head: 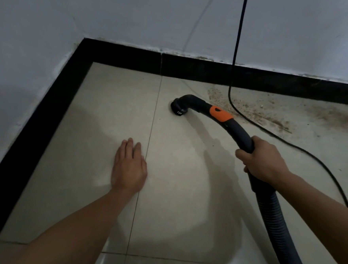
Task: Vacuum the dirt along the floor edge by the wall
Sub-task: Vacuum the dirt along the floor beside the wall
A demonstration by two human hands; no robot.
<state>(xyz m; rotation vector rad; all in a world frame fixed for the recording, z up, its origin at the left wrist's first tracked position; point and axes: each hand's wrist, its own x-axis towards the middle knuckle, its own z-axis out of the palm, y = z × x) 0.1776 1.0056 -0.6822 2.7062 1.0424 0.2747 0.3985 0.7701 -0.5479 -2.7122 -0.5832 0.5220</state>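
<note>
Right hand (264, 158) wraps tight round the vacuum handle (234, 126), steering the round brush nozzle (178, 108) down onto the tile. Left hand (129, 166) lies flat, fingers straight, braced on the floor (99, 126) and holding nothing. Nozzle sits on swept-looking tile, just left of the dirt (259, 112) banked along the black skirting (255, 79). Power cord (233, 74) trails through the mess. Next call, I'd say: sweep rightward into the grit, minding that cord.
</note>
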